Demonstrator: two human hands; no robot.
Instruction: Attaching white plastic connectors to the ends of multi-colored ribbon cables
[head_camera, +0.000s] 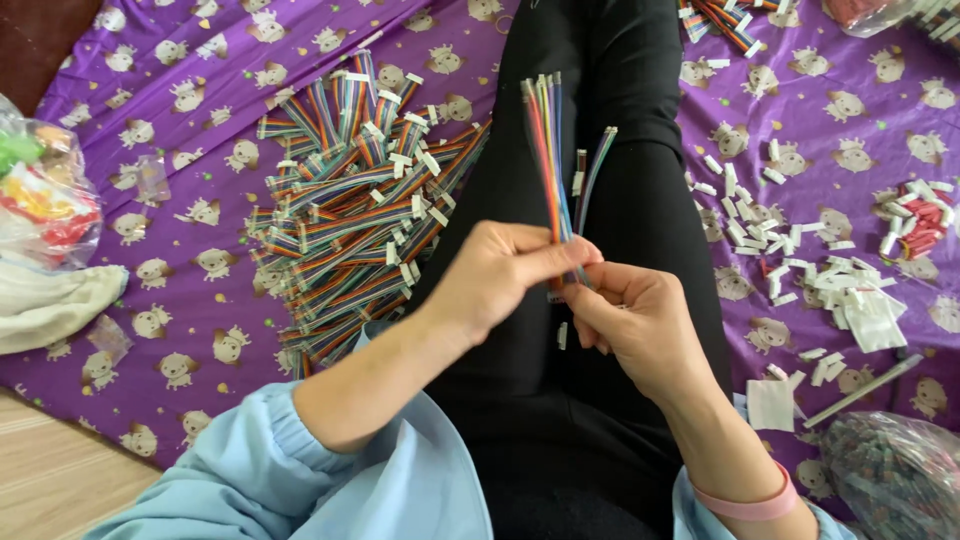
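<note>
Closest in, the left hand (500, 275) and right hand (640, 320) meet over the lap, and the fingers (560, 255) of both are clamped on the lower end of a rainbow ribbon cable (548, 150), so its loose upper end stands upright and fans out above them where it is easy to inspect. Left of the fingers, a heap of cables (350, 210) lies on the purple cloth (200, 150). Right of them, small white connectors (800, 270) are scattered within reach.
</note>
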